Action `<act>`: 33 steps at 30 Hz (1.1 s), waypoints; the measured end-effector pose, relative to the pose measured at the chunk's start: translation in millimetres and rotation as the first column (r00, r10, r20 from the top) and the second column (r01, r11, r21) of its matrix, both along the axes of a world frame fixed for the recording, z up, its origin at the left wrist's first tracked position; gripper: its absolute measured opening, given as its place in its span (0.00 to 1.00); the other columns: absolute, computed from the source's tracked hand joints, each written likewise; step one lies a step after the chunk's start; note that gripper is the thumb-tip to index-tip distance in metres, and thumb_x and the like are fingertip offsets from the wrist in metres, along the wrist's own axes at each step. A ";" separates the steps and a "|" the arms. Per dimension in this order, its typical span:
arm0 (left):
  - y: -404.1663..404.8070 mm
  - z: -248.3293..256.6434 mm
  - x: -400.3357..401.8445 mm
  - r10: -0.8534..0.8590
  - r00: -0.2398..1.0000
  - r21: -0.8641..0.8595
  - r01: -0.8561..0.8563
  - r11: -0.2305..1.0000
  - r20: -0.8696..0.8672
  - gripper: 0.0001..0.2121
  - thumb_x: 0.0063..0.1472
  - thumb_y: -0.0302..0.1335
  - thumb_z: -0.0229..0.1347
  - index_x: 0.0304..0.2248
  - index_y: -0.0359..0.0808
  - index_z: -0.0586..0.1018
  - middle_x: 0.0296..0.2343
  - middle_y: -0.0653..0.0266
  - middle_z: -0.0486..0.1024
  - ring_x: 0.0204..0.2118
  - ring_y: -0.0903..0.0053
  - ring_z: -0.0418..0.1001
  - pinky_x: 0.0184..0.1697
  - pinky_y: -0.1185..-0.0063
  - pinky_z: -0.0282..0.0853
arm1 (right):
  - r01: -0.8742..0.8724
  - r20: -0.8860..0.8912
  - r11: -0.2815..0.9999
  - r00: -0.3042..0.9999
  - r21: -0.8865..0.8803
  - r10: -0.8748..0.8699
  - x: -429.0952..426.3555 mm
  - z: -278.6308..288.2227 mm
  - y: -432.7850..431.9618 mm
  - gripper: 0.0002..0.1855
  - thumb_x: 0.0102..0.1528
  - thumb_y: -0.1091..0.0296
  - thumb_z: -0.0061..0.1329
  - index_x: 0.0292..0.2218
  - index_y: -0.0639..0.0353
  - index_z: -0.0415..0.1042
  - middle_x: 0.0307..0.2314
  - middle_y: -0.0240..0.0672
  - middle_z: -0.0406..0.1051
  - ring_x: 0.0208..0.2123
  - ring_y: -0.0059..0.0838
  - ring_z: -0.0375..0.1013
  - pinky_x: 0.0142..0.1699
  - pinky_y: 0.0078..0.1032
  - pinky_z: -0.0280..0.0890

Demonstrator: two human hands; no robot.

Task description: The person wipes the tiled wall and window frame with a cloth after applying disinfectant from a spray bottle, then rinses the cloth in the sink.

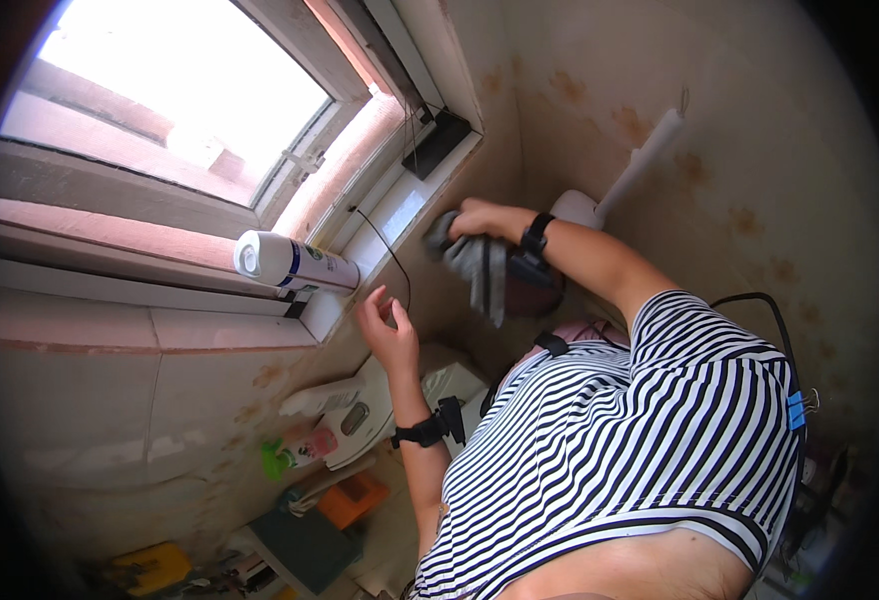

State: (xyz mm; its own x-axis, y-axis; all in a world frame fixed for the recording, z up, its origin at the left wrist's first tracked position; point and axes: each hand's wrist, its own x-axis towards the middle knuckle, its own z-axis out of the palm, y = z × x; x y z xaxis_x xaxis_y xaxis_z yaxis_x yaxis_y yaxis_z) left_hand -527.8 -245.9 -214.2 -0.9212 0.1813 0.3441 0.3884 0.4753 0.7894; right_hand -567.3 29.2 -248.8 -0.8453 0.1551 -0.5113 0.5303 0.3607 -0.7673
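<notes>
Gripped in my right hand (477,219) is a bunched grey cloth (481,274) with a dark stripe, its lower part hanging down beside the tiled wall below the window sill. My left hand (391,330) is raised near the sill's edge, palm up with fingers bent and apart, holding nothing. Just above it, a white bottle (297,262) with a blue band stands on the window sill (398,217). A thin black cord (391,251) hangs over the sill edge between bottle and cloth. Both wrists wear black straps with small devices.
An inward-opened window (177,97) is at upper left. A black object (439,142) sits in the sill corner. Below my left hand are a white cistern-like unit (361,416), a green-topped pump bottle (308,448) and an orange box (353,499). A long white object (642,161) hangs on the right wall.
</notes>
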 end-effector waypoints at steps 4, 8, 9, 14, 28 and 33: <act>-18.6 -19.9 10.6 0.019 0.993 0.050 -0.025 0.998 0.114 0.13 0.60 0.22 0.54 0.45 0.35 0.75 0.38 0.58 0.72 0.36 0.69 0.74 0.42 0.75 0.69 | 0.289 0.017 0.946 0.955 0.144 -0.295 0.2 -24.7 73.6 0.27 0.42 0.64 0.59 0.42 0.74 0.74 0.40 0.54 0.75 0.42 0.46 0.75 0.43 0.36 0.69; -44.0 -33.7 19.7 0.079 0.988 -0.046 -0.073 0.996 0.133 0.14 0.59 0.24 0.56 0.45 0.34 0.75 0.38 0.56 0.72 0.37 0.66 0.74 0.43 0.72 0.69 | 0.467 -0.100 0.869 0.884 0.167 -0.456 -1.5 -43.3 83.6 0.25 0.46 0.68 0.55 0.45 0.74 0.73 0.44 0.56 0.73 0.48 0.49 0.72 0.48 0.37 0.68; -52.0 -38.5 21.2 0.101 0.986 -0.040 -0.096 0.995 0.133 0.14 0.59 0.24 0.56 0.45 0.34 0.75 0.38 0.56 0.72 0.37 0.66 0.74 0.43 0.72 0.69 | 0.447 -0.104 0.878 0.895 0.172 -0.435 -6.7 -47.8 69.2 0.25 0.46 0.68 0.55 0.45 0.74 0.73 0.44 0.56 0.73 0.48 0.49 0.72 0.48 0.37 0.68; -35.7 -52.7 11.0 0.007 0.981 -0.144 0.022 0.989 0.194 0.18 0.58 0.27 0.58 0.48 0.35 0.74 0.40 0.52 0.72 0.40 0.62 0.73 0.45 0.69 0.68 | 0.498 -0.024 0.866 0.867 0.047 -0.497 -22.7 -144.8 23.2 0.20 0.51 0.65 0.50 0.43 0.70 0.75 0.43 0.52 0.74 0.46 0.43 0.74 0.47 0.37 0.68; -72.0 -86.3 13.3 0.121 0.950 -0.222 -0.056 0.973 0.288 0.21 0.60 0.27 0.57 0.52 0.34 0.72 0.47 0.53 0.70 0.40 0.68 0.76 0.41 0.73 0.72 | -0.017 0.088 1.000 0.996 0.008 0.016 -18.6 -112.8 -47.9 0.21 0.43 0.77 0.56 0.42 0.60 0.77 0.42 0.49 0.74 0.45 0.50 0.73 0.47 0.38 0.69; -56.9 -74.5 11.8 0.084 0.930 -0.126 -0.041 0.991 0.357 0.19 0.59 0.27 0.58 0.50 0.33 0.73 0.43 0.51 0.71 0.40 0.66 0.76 0.42 0.71 0.70 | -0.370 -0.033 0.574 0.820 0.730 0.571 -21.7 -169.5 81.1 0.16 0.50 0.73 0.51 0.42 0.59 0.76 0.42 0.48 0.74 0.45 0.49 0.72 0.49 0.38 0.67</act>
